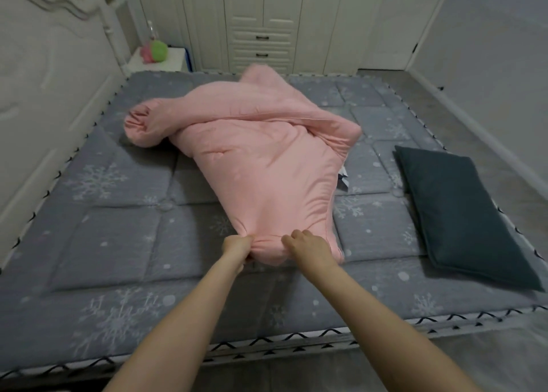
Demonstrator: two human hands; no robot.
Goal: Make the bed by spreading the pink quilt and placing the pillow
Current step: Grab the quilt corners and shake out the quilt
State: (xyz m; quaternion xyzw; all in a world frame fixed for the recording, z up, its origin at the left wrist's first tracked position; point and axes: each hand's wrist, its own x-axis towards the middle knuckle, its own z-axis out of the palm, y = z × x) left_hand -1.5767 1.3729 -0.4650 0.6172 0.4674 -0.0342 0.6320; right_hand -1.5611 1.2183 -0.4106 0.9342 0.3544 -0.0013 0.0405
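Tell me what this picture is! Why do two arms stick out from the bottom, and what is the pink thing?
The picture comes from a camera worn on a person's head, so you see what that person sees, looking down at a bed. The arms are the person's own. The left hand and the right hand both grip the near edge of a pink quilt, fingers curled into the cloth. The quilt is still bunched and rolled up in the middle of the grey snowflake mattress cover, not spread flat yet. A dark teal pillow lies on the right side of the bed, apart from the quilt. At the far left stands a white nightstand with a pink and green toy on it.
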